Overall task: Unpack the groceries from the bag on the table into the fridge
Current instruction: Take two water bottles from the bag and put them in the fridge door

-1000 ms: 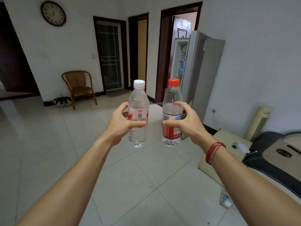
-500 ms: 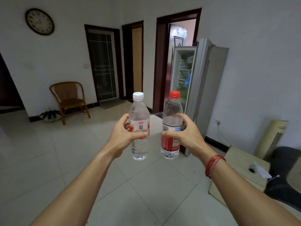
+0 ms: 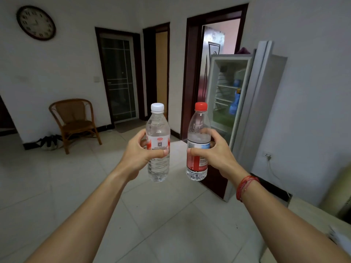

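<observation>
My left hand (image 3: 139, 153) grips a clear water bottle with a white cap (image 3: 158, 141), held upright at chest height. My right hand (image 3: 212, 152) grips a second water bottle with a red cap and red label (image 3: 197, 149), also upright, a little to the right of the first. Both are held out in front of me over the tiled floor. Ahead to the right stands the fridge (image 3: 266, 103) with its door (image 3: 245, 118) swung open. Wire shelves and a blue item (image 3: 234, 103) show inside. The grocery bag and table are out of sight.
A wicker chair (image 3: 75, 122) stands by the left wall under a round clock (image 3: 36, 22). Three dark-framed doorways line the far wall. A low cream surface (image 3: 311, 215) and a rolled mat (image 3: 341, 190) sit at the right edge. A wall socket with a cable (image 3: 267, 155) is beside the fridge.
The view has moved nearer to the fridge and turned right, so its open interior now looks larger. Both hands keep the same hold on the bottles.
</observation>
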`<state>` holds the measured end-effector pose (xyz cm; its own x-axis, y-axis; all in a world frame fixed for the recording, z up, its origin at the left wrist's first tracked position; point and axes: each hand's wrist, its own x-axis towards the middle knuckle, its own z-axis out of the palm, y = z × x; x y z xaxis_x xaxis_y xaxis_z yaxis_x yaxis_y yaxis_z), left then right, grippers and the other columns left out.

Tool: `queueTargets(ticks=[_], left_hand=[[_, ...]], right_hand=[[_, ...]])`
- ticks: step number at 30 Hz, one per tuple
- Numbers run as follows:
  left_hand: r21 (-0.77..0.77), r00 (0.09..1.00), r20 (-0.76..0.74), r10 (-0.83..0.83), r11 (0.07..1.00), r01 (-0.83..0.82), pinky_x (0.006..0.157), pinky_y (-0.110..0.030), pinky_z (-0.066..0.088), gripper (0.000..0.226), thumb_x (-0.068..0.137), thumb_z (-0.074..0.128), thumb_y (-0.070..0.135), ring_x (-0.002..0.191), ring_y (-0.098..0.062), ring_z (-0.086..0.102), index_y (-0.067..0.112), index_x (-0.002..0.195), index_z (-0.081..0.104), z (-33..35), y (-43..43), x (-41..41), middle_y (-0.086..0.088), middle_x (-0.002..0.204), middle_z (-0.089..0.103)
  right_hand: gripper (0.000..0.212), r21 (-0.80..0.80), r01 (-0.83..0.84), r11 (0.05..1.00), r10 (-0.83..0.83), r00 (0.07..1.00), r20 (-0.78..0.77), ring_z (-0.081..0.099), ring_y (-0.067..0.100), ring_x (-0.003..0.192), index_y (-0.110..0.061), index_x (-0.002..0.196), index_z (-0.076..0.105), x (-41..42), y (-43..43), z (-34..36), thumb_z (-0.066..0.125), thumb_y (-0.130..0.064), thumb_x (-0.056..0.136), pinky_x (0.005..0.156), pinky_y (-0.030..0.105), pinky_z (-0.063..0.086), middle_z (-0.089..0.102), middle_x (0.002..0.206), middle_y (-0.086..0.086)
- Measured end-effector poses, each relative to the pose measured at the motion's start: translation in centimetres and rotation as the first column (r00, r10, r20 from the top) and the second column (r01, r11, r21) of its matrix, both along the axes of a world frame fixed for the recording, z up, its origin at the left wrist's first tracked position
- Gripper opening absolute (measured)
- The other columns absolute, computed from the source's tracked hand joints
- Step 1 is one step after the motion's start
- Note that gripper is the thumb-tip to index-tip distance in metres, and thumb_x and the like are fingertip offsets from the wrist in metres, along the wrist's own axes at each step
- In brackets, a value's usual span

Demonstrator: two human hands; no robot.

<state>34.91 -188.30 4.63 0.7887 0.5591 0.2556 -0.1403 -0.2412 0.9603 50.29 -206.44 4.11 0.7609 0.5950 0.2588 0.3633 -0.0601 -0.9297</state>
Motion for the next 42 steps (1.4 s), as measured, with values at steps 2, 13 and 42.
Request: queueTargets(ticks=[2, 13, 42], left_hand=[[-0.008, 1.000, -0.002, 0.000, 1.000, 0.000, 0.077, -0.029, 0.053, 0.068, 0.068, 0.085, 0.002, 0.098, -0.014, 0.068, 0.030, 0.123, 0.057, 0.0, 2.0, 2.5, 0.004, 0.106, 0.071], [-0.060, 1.000, 0.009, -0.023, 0.998, 0.024, 0.066, -0.020, 0.053, 0.063, 0.069, 0.084, 0.002, 0.089, -0.001, 0.070, 0.036, 0.115, 0.056, -1.8, 14.1, 16.6, 0.009, 0.101, 0.072], [0.072, 0.977, -0.122, -0.175, 0.980, 0.185, 0.092, -0.041, 0.054, 0.053, 0.070, 0.081, 0.031, 0.100, -0.016, 0.067, 0.034, 0.116, 0.054, -5.1, 46.5, 59.3, 0.010, 0.112, 0.067]], right_hand=[[0.070, -0.001, 0.000, 1.000, 0.000, 1.000, -0.006, 0.072, 0.016, 0.097, -0.032, 0.124, 0.057, 2.6, 2.2, 0.0, 0.093, -0.020, 0.065, 0.088, 0.046, 0.061, 0.073, 0.110, -0.002], [0.068, -0.027, 0.030, 0.999, -0.031, 0.999, -0.039, 0.074, 0.017, 0.094, -0.035, 0.119, 0.059, 15.7, 14.2, -1.8, 0.093, -0.016, 0.063, 0.087, 0.045, 0.061, 0.075, 0.107, -0.001], [0.074, -0.058, 0.208, 0.976, -0.214, 0.964, -0.160, 0.073, 0.020, 0.095, -0.030, 0.126, 0.058, 55.0, 44.1, -5.1, 0.092, -0.010, 0.063, 0.090, 0.047, 0.059, 0.074, 0.108, 0.000]])
